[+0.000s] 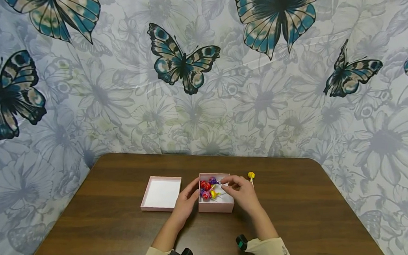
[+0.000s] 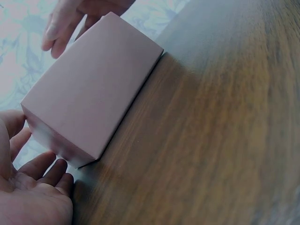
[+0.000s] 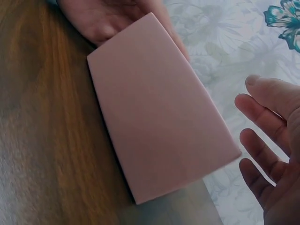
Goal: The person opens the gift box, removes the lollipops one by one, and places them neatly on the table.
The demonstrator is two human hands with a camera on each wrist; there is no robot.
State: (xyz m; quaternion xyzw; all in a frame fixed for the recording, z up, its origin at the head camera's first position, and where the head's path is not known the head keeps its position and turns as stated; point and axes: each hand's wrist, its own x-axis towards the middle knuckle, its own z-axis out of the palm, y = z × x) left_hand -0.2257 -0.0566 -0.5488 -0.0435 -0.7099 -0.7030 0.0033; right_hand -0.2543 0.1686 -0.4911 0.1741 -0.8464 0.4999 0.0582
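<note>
A pink box (image 1: 216, 207) with a white inside stands on the table, its top uncovered. Several wrapped lollipops (image 1: 206, 186), red, purple and yellow, lie in its left half. My left hand (image 1: 184, 203) rests against the box's left side with loosely bent fingers, as the left wrist view (image 2: 37, 187) of that hand also shows. Over the right rim reaches my right hand (image 1: 242, 193), thumb and index finger apart near the lollipop sticks. From the right wrist, its fingers (image 3: 262, 112) look relaxed, with nothing held. The box wall hides the candy in both wrist views.
A shallow pink-edged lid (image 1: 162, 193) lies white side up left of the box. One yellow lollipop (image 1: 251, 175) is on the table behind my right hand. The brown wooden table (image 1: 112, 223) ends before a butterfly-patterned cloth backdrop (image 1: 197, 123).
</note>
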